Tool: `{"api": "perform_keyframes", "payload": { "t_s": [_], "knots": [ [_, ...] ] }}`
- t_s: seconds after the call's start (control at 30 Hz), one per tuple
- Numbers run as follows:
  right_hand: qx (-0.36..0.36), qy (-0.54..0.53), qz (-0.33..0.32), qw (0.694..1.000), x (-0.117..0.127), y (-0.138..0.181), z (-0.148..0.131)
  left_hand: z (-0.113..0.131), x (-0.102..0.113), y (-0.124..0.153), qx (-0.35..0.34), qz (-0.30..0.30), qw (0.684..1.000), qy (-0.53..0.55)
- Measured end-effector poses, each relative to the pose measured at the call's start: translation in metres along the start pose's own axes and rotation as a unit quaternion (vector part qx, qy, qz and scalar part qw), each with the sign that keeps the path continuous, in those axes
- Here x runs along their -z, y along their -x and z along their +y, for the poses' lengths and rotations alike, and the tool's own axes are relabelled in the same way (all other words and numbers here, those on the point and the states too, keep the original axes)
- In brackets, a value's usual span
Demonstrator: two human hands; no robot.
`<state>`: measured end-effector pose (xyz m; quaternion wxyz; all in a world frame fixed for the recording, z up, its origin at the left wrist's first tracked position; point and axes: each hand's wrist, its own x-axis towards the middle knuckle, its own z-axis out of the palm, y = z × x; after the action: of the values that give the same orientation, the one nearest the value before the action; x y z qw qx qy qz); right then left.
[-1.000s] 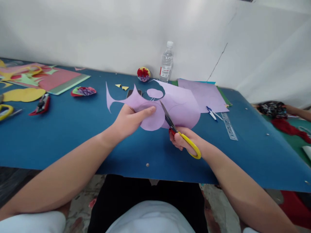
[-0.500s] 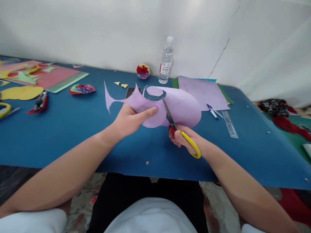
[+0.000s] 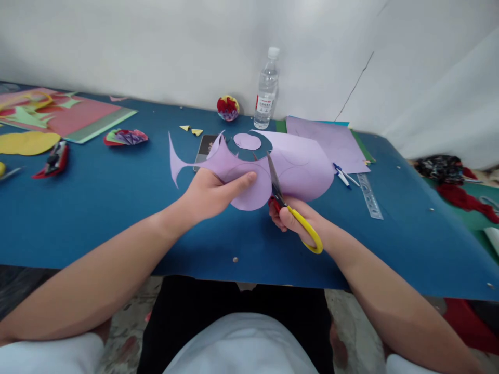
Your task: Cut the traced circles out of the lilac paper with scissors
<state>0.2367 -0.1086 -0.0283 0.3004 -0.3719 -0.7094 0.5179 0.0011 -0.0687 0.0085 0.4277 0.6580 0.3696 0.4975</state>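
Observation:
Between the thumb and fingers of my left hand [image 3: 216, 193] is a sheet of purple paper [image 3: 302, 169], curled on its right side, with rounded cut-outs along its far edge. A pencilled circle outline shows on it near my thumb. My right hand [image 3: 290, 215] is closed round the handles of scissors [image 3: 307, 231], one handle loop yellow and the other red. Their blades are parted and straddle the paper just right of the circle. A loose purple paper circle [image 3: 247, 141] lies on the table beyond the sheet. A phone [image 3: 204, 151] is partly hidden behind the paper.
A water bottle [image 3: 266, 89] and a colourful paper ball [image 3: 228, 107] stand by the wall. Purple sheets [image 3: 335, 145], pens [image 3: 343, 176] and a ruler [image 3: 369, 196] lie right. Left are a stapler [image 3: 53, 160], a folded paper piece [image 3: 125, 137] and yellow cut-outs [image 3: 29, 143].
The purple paper has shifted slightly right and toward me, and its curled part bulges further right. The scissor blades sit a little further along the circle's edge. Both hands keep their holds.

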Motion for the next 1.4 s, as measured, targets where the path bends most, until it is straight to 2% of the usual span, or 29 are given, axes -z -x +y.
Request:
{"api": "perform_keyframes", "payload": {
  "t_s": [0.2, 0.53, 0.9, 1.23, 1.4],
  "knots": [
    [-0.011, 0.004, 0.009, 1.0, -0.001, 0.0, -0.002, 0.0, -0.001, 0.003, 0.014, 0.007, 1.0, -0.009],
    [-0.022, 0.007, 0.046, 0.999, -0.005, 0.001, -0.001, 0.006, -0.006, 0.005, -0.001, 0.017, 1.0, 0.015],
    [-0.02, 0.024, 0.028, 0.999, -0.001, -0.002, 0.001, 0.0, -0.003, 0.004, -0.007, 0.009, 1.0, 0.001],
    [-0.045, 0.013, 0.043, 0.998, -0.002, 0.0, -0.006, -0.003, 0.0, 0.003, 0.021, 0.017, 1.0, -0.006],
    [-0.05, 0.02, 0.038, 0.998, 0.0, -0.001, -0.008, -0.002, 0.001, 0.003, 0.01, 0.01, 1.0, -0.006]
  ]
}}
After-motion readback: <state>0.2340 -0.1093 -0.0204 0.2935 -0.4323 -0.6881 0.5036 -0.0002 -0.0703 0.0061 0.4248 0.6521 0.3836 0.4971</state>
